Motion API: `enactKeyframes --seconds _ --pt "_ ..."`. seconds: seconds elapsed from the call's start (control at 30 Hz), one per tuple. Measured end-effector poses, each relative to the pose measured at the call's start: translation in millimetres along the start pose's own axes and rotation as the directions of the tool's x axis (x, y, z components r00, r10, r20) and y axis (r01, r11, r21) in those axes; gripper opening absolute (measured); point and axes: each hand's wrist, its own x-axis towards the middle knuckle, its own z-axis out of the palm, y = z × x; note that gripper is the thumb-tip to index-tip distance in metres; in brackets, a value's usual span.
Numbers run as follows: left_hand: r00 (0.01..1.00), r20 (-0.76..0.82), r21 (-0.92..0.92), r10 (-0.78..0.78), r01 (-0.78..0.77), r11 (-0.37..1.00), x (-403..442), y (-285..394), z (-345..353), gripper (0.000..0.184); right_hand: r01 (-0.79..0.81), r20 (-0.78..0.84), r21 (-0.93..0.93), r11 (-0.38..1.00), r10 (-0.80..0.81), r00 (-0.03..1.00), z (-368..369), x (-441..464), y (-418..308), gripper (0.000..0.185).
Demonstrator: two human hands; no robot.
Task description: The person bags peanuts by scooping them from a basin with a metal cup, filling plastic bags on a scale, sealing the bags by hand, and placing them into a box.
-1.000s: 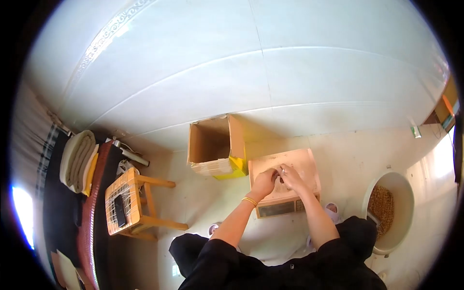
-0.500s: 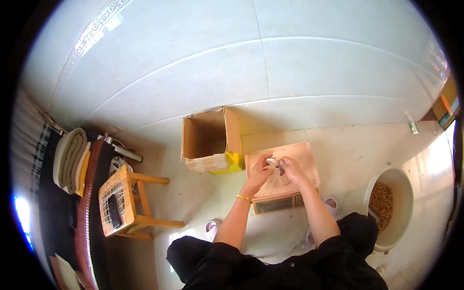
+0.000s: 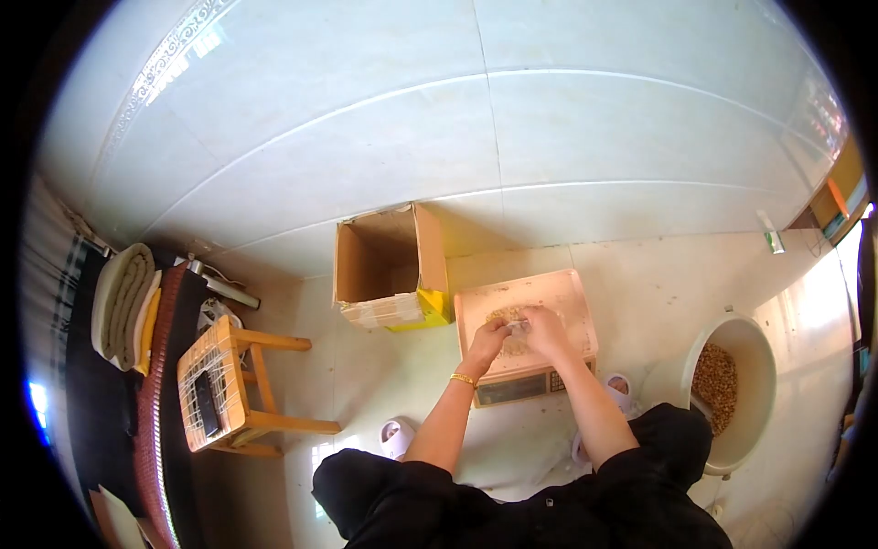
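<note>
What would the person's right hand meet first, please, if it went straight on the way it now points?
Beyond the clear plastic beside it, the right hand would probably meet the pinkish scale pan; were it high enough to clear that, the wall, though depth is unclear.

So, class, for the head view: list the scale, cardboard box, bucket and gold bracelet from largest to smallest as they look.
1. Scale
2. Cardboard box and bucket: too alike to rank
3. Gold bracelet

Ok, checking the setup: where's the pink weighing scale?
In the head view, the pink weighing scale sits on the pale floor, right of the brown cardboard box.
</note>
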Motion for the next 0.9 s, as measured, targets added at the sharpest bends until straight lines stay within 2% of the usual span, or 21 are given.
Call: enactKeyframes --seconds 0.03,0.07,0.13,0.2,0.23,0.3,0.33,0.4,0.43,0.5,0.53,0.6,0.63,0.7,0.73,0.77,0.8,0.83,0.87,0.9 --pt "1.000 0.000 0.002 -0.001 0.001 1.000 -1.6 1.6 -0.2 0.021 0.043 0.002 -0.159 0.986 -0.044 0.999 -0.4 -1.0 -2.5 0.016" --pt "0.998 0.039 -0.047 0.053 -0.052 0.998 -3.4 2.8 -0.3 0.023 0.043 0.002 -0.156 0.987 -0.043 0.999 1.8 -2.4 -3.2 0.016" --pt "0.992 0.072 -0.099 0.108 -0.101 0.990 -12.8 13.7 2.2 0.025 0.054 -0.191 -0.233 0.971 -0.100 0.976 7.6 -5.9 -4.5 0.015" --pt "0.990 0.061 -0.353 -0.129 0.143 0.925 -20.0 25.3 8.9 0.024 0.095 -0.194 -0.253 0.963 -0.147 0.970 9.8 -6.6 -6.2 0.012" --pt "0.990 0.062 -0.356 -0.129 0.143 0.924 -18.7 24.6 8.5 0.024 0.135 -0.199 -0.274 0.952 -0.193 0.961 9.7 -6.9 -7.0 0.009" --pt "0.982 0.057 -0.246 -0.177 0.186 0.951 -13.8 21.5 7.6 0.028 0.138 -0.199 -0.279 0.950 -0.198 0.960 9.4 -7.8 -9.3 0.009" --pt "0.982 0.057 -0.248 -0.178 0.186 0.951 -8.9 17.3 8.4 0.028 0.140 -0.202 -0.279 0.950 -0.201 0.959 9.2 -8.8 -10.0 0.008" --pt "0.987 -0.072 -0.347 -0.146 0.113 0.931 -3.1 14.3 11.5 0.030 0.129 -0.234 -0.321 0.938 -0.210 0.949 10.4 -10.5 -8.0 0.010" --pt "0.987 -0.071 -0.348 -0.147 0.114 0.931 -2.7 14.6 12.1 0.030 0.116 -0.268 -0.362 0.925 -0.222 0.938 10.9 -10.7 -6.8 0.011" --pt "0.997 -0.067 -0.301 0.043 -0.062 0.952 -3.4 16.2 13.8 0.029 0.128 -0.289 -0.361 0.924 -0.241 0.926 11.9 -11.5 -6.3 0.012" --pt "0.997 -0.067 -0.301 0.042 -0.060 0.952 -4.6 17.6 14.1 0.029 0.140 -0.311 -0.360 0.922 -0.261 0.914 11.9 -12.0 -7.1 0.013" --pt "0.980 0.084 -0.258 0.182 -0.155 0.954 -4.8 17.1 13.4 0.026 0.127 -0.311 -0.356 0.926 -0.245 0.918 11.2 -11.9 -8.2 0.012" --pt "0.980 0.084 -0.258 0.181 -0.154 0.954 -2.7 15.1 11.2 0.026 0.114 -0.312 -0.351 0.929 -0.231 0.922 10.6 -11.4 -8.6 0.011" --pt "0.974 0.071 -0.087 0.215 -0.208 0.974 -1.7 17.1 5.8 0.021 0.122 -0.295 -0.361 0.924 -0.237 0.926 8.3 -10.9 -6.1 0.010" --pt "0.974 0.071 -0.088 0.214 -0.208 0.974 -2.8 21.0 4.6 0.021 0.132 -0.279 -0.372 0.919 -0.246 0.928 7.5 -10.4 -4.9 0.010" --pt "0.963 -0.016 0.174 0.268 -0.261 0.949 -3.9 25.2 3.8 0.020 0.132 -0.278 -0.371 0.919 -0.246 0.929 7.5 -9.9 -4.4 0.010" --pt "0.937 -0.085 0.428 0.339 -0.273 0.862 -5.1 28.1 3.2 0.019 0.158 -0.284 -0.359 0.920 -0.269 0.921 8.3 -9.1 -3.3 0.007" --pt "0.937 -0.085 0.428 0.339 -0.273 0.862 -2.2 24.2 1.8 0.019 0.184 -0.290 -0.346 0.920 -0.291 0.912 9.3 -8.5 -2.1 0.005" --pt "0.809 -0.143 0.562 0.569 -0.407 0.720 1.7 20.6 0.0 0.017 0.185 -0.290 -0.346 0.920 -0.292 0.912 10.1 -7.6 -1.0 0.005" --pt "0.624 -0.157 0.691 0.765 -0.484 0.537 1.4 22.8 -1.2 0.014 0.180 -0.287 -0.361 0.915 -0.292 0.912 11.2 -6.8 0.4 0.005"
